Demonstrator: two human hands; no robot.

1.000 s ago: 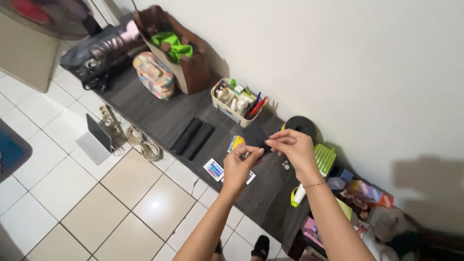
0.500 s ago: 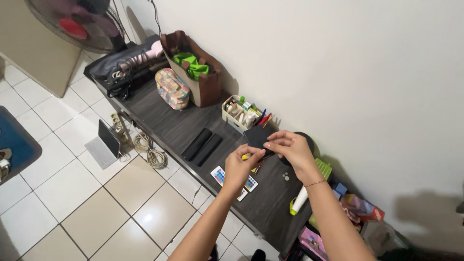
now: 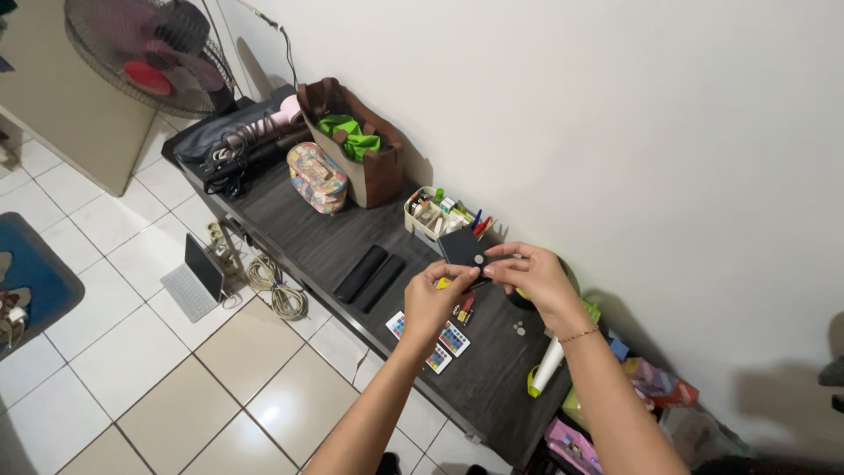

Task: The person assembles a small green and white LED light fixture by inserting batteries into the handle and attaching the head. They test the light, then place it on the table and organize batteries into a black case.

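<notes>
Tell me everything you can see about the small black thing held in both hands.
The black card is small, flat and roughly square, matte, with a pale round dot near its lower right. It is held in the air above the dark table, tilted, its face toward the camera. The left hand pinches it from below, the right hand from the right side. What it is made of cannot be told.

Two hands: left hand (image 3: 437, 297), right hand (image 3: 534, 275). One small black square device (image 3: 463, 247). Two black bars (image 3: 371, 276) on the bench (image 3: 308, 237), two remotes with coloured buttons (image 3: 440, 341), two bags (image 3: 356, 149), one fan (image 3: 149, 57), one organiser basket (image 3: 431, 215).
</notes>
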